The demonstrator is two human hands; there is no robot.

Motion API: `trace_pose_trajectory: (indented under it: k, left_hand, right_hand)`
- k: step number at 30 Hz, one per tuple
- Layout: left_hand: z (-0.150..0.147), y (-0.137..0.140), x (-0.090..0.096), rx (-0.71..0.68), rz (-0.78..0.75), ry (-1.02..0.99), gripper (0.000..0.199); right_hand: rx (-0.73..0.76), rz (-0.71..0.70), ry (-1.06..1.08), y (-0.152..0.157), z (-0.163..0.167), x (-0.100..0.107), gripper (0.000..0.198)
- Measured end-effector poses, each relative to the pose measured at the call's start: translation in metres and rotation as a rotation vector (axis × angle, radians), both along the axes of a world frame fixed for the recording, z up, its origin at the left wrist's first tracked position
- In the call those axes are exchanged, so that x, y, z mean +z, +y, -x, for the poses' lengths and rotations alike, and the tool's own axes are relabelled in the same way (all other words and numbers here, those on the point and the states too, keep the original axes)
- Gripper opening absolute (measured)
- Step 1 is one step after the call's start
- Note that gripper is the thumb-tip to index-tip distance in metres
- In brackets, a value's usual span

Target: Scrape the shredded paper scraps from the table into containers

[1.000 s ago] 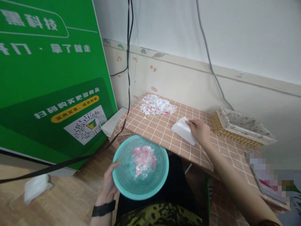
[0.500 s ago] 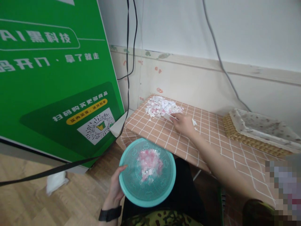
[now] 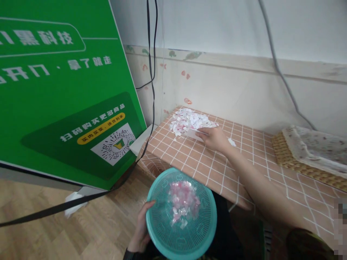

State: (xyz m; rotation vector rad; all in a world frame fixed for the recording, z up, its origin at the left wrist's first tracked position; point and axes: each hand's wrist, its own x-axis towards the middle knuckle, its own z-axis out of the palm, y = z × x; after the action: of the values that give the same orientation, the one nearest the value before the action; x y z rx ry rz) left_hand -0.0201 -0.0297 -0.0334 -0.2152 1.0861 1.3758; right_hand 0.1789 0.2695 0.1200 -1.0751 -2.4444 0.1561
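My left hand (image 3: 142, 225) grips the left rim of a teal plastic colander (image 3: 204, 231), its thumb over the edge. Inside the colander lies a heap of small pink and clear-white pieces (image 3: 183, 200). Over the table, my right hand (image 3: 214, 138) is closed on a flat white card (image 3: 193, 134), held low at the front of a pile of white and pink paper scraps (image 3: 185, 121). A few white scraps (image 3: 232, 142) lie apart, to the right of that hand. The fingertips behind the card are partly hidden.
The table (image 3: 206, 162) has a brown checked cover and stands against the wall. A lined wicker basket (image 3: 284, 150) sits at its right end. On the left stands a green cabinet (image 3: 67, 108). A black strap (image 3: 81, 202) hangs across, and a white bag (image 3: 76, 202) lies on the floor.
The view has shifted a little. The colander sits lower and further right in the picture. The white card now shows more clearly in my right hand, by the pile's front edge.
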Motion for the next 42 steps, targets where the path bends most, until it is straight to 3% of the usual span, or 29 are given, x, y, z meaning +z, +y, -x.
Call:
trace_pose_trajectory:
  k: [4,9,16,23,31,35,42]
  left_hand:
    - [-0.011,-0.002,-0.008,0.006,0.018,0.022,0.014]
    - [-0.014,-0.002,-0.015,-0.046,0.014,0.048,0.018]
    - [-0.013,0.004,-0.016,-0.094,-0.021,0.053,0.023]
    - [-0.011,0.005,-0.025,-0.116,-0.033,0.013,0.027]
    - [-0.01,0.007,-0.023,-0.103,-0.02,0.003,0.027]
    - [-0.01,0.007,-0.025,-0.098,-0.014,-0.02,0.028]
    - [-0.011,0.004,-0.02,-0.002,0.027,0.025,0.021]
  right_hand:
    - [0.069,0.054,0.054,0.007,-0.006,0.007,0.025]
    - [0.064,0.113,0.17,0.012,-0.003,-0.002,0.029]
    - [0.135,0.104,0.086,0.015,-0.008,-0.002,0.026]
    - [0.135,0.116,0.126,0.017,-0.01,0.001,0.026]
    - [0.115,0.091,0.117,0.021,-0.016,0.004,0.024]
    - [0.097,0.079,0.059,0.015,-0.014,0.009,0.023]
    - [0.221,0.131,-0.082,-0.008,-0.003,0.022,0.022]
